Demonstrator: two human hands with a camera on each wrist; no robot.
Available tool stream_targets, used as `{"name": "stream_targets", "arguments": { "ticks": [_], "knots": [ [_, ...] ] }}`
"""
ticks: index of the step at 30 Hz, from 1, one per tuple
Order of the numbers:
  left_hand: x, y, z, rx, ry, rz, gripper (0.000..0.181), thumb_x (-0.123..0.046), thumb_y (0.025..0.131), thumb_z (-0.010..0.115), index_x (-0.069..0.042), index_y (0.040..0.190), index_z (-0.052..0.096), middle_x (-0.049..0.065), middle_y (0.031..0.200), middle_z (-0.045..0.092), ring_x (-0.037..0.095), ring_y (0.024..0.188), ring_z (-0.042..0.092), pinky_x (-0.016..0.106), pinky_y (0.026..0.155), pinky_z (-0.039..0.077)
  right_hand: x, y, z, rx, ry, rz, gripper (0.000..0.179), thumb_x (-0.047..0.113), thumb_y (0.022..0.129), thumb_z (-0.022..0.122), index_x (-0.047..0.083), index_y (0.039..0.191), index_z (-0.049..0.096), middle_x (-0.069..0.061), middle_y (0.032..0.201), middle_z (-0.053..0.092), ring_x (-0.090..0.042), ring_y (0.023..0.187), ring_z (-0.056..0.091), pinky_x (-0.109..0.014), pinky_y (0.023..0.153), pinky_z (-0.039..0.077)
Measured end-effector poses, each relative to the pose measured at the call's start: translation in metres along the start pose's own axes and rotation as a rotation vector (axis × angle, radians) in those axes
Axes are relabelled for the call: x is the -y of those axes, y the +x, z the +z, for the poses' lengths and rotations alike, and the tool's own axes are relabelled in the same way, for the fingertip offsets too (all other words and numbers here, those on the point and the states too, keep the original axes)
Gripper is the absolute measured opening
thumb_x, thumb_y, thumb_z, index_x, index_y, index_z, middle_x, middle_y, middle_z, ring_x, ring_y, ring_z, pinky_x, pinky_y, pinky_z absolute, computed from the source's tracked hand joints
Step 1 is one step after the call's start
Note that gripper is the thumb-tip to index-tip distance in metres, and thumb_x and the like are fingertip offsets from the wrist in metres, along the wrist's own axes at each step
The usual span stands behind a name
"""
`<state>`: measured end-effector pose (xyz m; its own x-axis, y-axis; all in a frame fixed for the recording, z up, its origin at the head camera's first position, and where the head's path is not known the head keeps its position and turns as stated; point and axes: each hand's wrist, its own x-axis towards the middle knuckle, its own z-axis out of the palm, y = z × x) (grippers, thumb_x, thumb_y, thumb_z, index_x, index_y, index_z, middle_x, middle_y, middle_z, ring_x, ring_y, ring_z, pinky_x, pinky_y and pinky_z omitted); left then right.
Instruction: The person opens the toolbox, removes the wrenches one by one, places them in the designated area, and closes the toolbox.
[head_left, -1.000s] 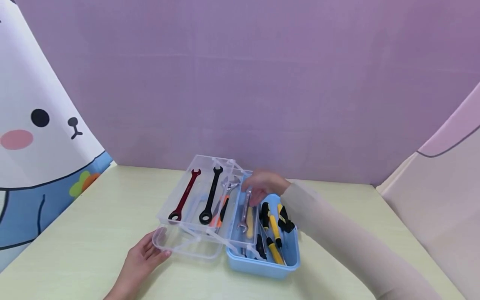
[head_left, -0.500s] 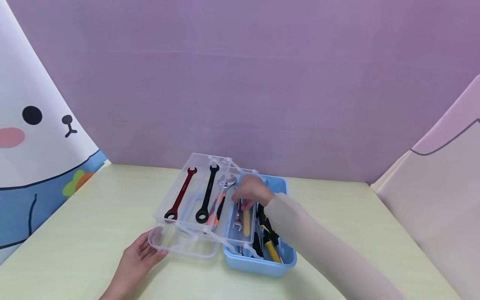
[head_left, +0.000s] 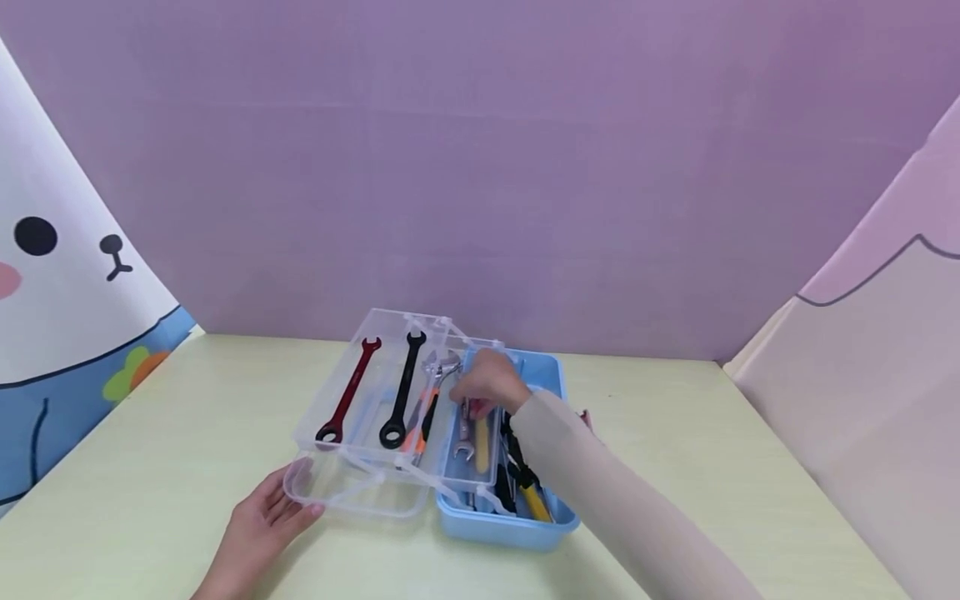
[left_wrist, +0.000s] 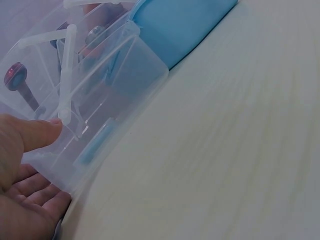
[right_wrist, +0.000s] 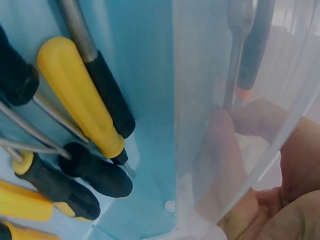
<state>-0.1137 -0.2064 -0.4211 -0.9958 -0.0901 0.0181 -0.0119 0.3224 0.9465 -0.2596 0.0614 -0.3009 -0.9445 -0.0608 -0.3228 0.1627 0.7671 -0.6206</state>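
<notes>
In the head view my left hand (head_left: 258, 521) holds the near left corner of the toolbox's clear lid (head_left: 367, 500); its thumb (left_wrist: 42, 135) lies along that corner, with the fingers curled below. My right hand (head_left: 491, 383) reaches into the clear tray (head_left: 450, 485) over the blue toolbox base (head_left: 510, 531). Between thumb and finger it pinches a silver wrench (head_left: 463, 446), whose upper end the hand hides. Beside this wrench shows a yellow strip (head_left: 482, 446). A red wrench (head_left: 348, 392), a black wrench (head_left: 403, 392) and an orange-and-black-handled adjustable wrench (head_left: 426, 417) lie further left.
Several screwdrivers lie in the blue base, among them a yellow-handled screwdriver (right_wrist: 80, 95) and a black-handled screwdriver (right_wrist: 97, 172). White link arms (head_left: 423, 477) join the clear parts. The pale table (head_left: 187, 417) runs back to a purple backdrop (head_left: 525, 208).
My right hand has moved left and lower over the clear tray with the silver wrench. My left hand keeps its hold on the lid corner. The head view has shifted slightly.
</notes>
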Motion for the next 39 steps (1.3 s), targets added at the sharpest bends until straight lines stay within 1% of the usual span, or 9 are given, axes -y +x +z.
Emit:
{"name": "stream_targets", "arguments": {
  "ticks": [6, 12, 19, 22, 26, 30, 32, 36, 39],
  "knots": [
    [-0.002, 0.000, 0.005, 0.005, -0.008, -0.015, 0.065, -0.006, 0.085, 0.070, 0.010, 0.138, 0.037, 0.034, 0.140, 0.040, -0.020, 0.098, 0.045, 0.004, 0.082, 0.048, -0.011, -0.004, -0.004, 0.012, 0.059, -0.019, 0.014, 0.006, 0.073, 0.068, 0.005, 0.064, 0.057, -0.005, 0.057, 0.060, -0.012, 0.042, 0.057, -0.037, 0.068, 0.062],
    [-0.003, -0.003, 0.005, -0.005, 0.010, -0.018, 0.064, -0.005, 0.084, 0.070, 0.010, 0.137, 0.038, 0.034, 0.139, 0.041, -0.018, 0.099, 0.047, 0.005, 0.082, 0.048, -0.018, -0.008, -0.007, 0.053, 0.099, -0.044, 0.008, 0.006, 0.075, 0.067, 0.001, 0.073, 0.061, -0.009, 0.070, 0.067, -0.011, 0.047, 0.059, -0.034, 0.069, 0.062],
    [-0.005, -0.003, 0.006, -0.004, 0.050, -0.038, 0.065, -0.006, 0.084, 0.071, 0.010, 0.138, 0.038, 0.033, 0.139, 0.042, 0.008, 0.114, 0.056, 0.011, 0.085, 0.052, -0.019, -0.006, -0.010, 0.091, 0.109, -0.046, 0.013, 0.004, 0.075, 0.065, 0.004, 0.064, 0.059, -0.007, 0.068, 0.067, -0.010, 0.047, 0.059, -0.034, 0.071, 0.062],
    [-0.007, -0.004, 0.007, -0.007, 0.050, -0.042, 0.064, -0.006, 0.084, 0.071, 0.010, 0.137, 0.039, 0.032, 0.139, 0.043, 0.010, 0.114, 0.056, 0.010, 0.085, 0.051, -0.023, -0.006, -0.010, 0.118, 0.158, -0.060, 0.016, 0.005, 0.078, 0.064, 0.005, 0.063, 0.058, -0.005, 0.064, 0.064, -0.010, 0.047, 0.057, -0.033, 0.068, 0.062],
    [-0.008, -0.006, 0.010, -0.008, 0.042, -0.044, 0.063, -0.004, 0.084, 0.071, 0.011, 0.137, 0.039, 0.033, 0.139, 0.043, 0.007, 0.112, 0.055, 0.012, 0.086, 0.052, -0.029, -0.006, -0.013, 0.152, 0.260, -0.082, 0.012, 0.005, 0.081, 0.063, 0.002, 0.070, 0.060, -0.004, 0.063, 0.061, -0.010, 0.048, 0.056, -0.027, 0.055, 0.060],
    [-0.009, -0.005, 0.012, -0.004, 0.063, -0.035, 0.063, -0.004, 0.084, 0.070, 0.012, 0.137, 0.039, 0.034, 0.138, 0.043, 0.028, 0.120, 0.052, 0.021, 0.089, 0.055, -0.033, -0.009, -0.017, 0.183, 0.333, -0.093, 0.013, 0.007, 0.085, 0.060, -0.005, 0.088, 0.065, -0.004, 0.067, 0.060, -0.010, 0.051, 0.056, -0.020, 0.048, 0.055],
    [-0.009, -0.005, 0.013, -0.001, 0.063, -0.028, 0.063, -0.003, 0.084, 0.070, 0.012, 0.136, 0.039, 0.034, 0.138, 0.043, 0.030, 0.120, 0.051, 0.024, 0.090, 0.055, -0.036, -0.012, -0.019, 0.202, 0.368, -0.096, 0.020, 0.008, 0.087, 0.059, -0.007, 0.099, 0.064, -0.004, 0.071, 0.060, -0.010, 0.054, 0.057, -0.019, 0.049, 0.055],
    [-0.009, -0.003, 0.013, 0.002, 0.026, -0.006, 0.062, -0.003, 0.084, 0.071, 0.011, 0.136, 0.040, 0.034, 0.138, 0.043, 0.007, 0.113, 0.055, 0.014, 0.086, 0.053, -0.041, -0.017, -0.023, 0.232, 0.443, -0.103, 0.025, 0.010, 0.090, 0.057, -0.008, 0.108, 0.062, -0.002, 0.073, 0.058, -0.010, 0.059, 0.056, -0.019, 0.051, 0.055],
    [-0.008, -0.002, 0.012, 0.005, 0.018, -0.003, 0.062, -0.005, 0.084, 0.071, 0.010, 0.136, 0.041, 0.033, 0.138, 0.044, 0.003, 0.112, 0.053, 0.009, 0.085, 0.051, -0.044, -0.019, -0.025, 0.238, 0.487, -0.110, 0.025, 0.012, 0.092, 0.056, -0.007, 0.108, 0.061, -0.002, 0.075, 0.059, -0.011, 0.063, 0.058, -0.019, 0.053, 0.056]
  ]
}}
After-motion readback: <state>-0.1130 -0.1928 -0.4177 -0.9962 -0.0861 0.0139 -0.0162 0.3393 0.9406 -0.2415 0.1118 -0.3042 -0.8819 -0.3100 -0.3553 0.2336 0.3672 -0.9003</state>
